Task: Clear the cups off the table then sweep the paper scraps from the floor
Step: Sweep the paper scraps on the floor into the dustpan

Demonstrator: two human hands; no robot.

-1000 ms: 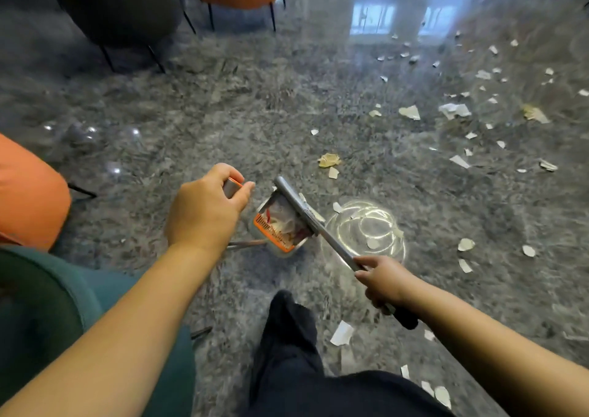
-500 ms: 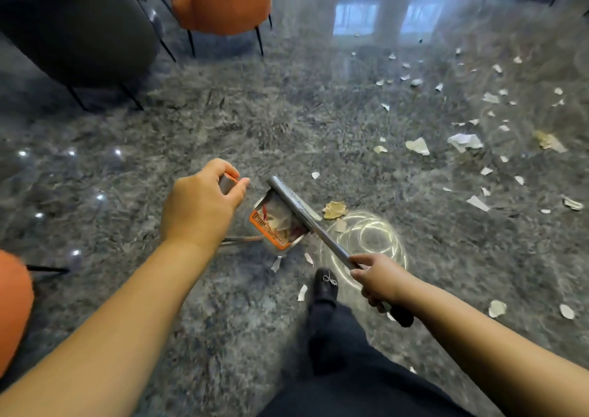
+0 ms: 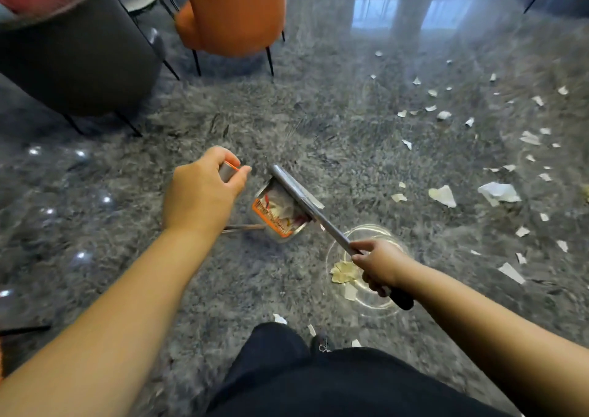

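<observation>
My left hand [image 3: 200, 193] grips the top of a grey handle with an orange tip, the handle of the metal dustpan [image 3: 277, 217], which hangs below it with an orange comb edge and paper inside. My right hand [image 3: 379, 265] grips the grey broom handle [image 3: 306, 198], which runs up-left across the dustpan's mouth. Several white paper scraps [image 3: 443, 195] lie scattered over the glossy grey floor to the right. A crumpled yellowish scrap [image 3: 342, 273] lies just left of my right hand. The broom head is hidden.
An orange chair [image 3: 232, 12] and a dark grey chair [image 3: 76, 59] stand on thin black legs at the back left. My dark trouser leg [image 3: 318, 378] and shoe fill the bottom centre. Ceiling lights reflect on the floor at left.
I have stepped forward: the chairs are closer and the yellowish scrap has slid from beside the dustpan to beside my right hand. Both hands keep their grips.
</observation>
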